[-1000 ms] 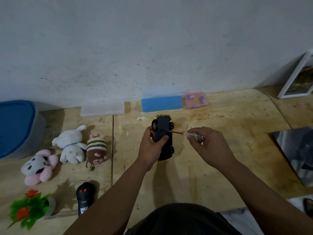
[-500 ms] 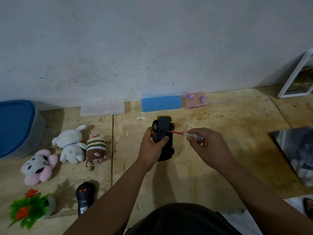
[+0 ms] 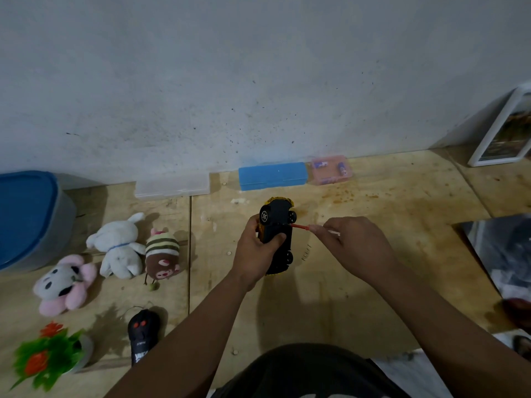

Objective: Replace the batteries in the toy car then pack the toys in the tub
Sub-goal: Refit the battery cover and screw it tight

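The yellow toy car (image 3: 278, 218) is turned so its black underside faces me, above the wooden floor. My left hand (image 3: 254, 255) grips it around the middle. My right hand (image 3: 356, 248) pinches a small screwdriver (image 3: 300, 227) with a red shaft, its tip against the car's underside. The grey tub with a blue lid (image 3: 27, 219) stands at the far left. A white plush bunny (image 3: 119, 249), a striped brown plush (image 3: 162, 255) and a pink panda plush (image 3: 64, 282) lie on the floor beside it. A black remote control (image 3: 142, 337) lies nearer me.
Against the wall sit a clear case (image 3: 172, 186), a blue case (image 3: 273, 176) and a pink case (image 3: 332, 169) with small items inside. A potted fake plant (image 3: 48, 356) is at bottom left. A white picture frame (image 3: 505, 130) leans at right; a dark glossy sheet (image 3: 500, 254) lies at right.
My right hand has slid along the screwdriver toward the car, leaving less of its handle showing. The car and my left hand stay as they were.
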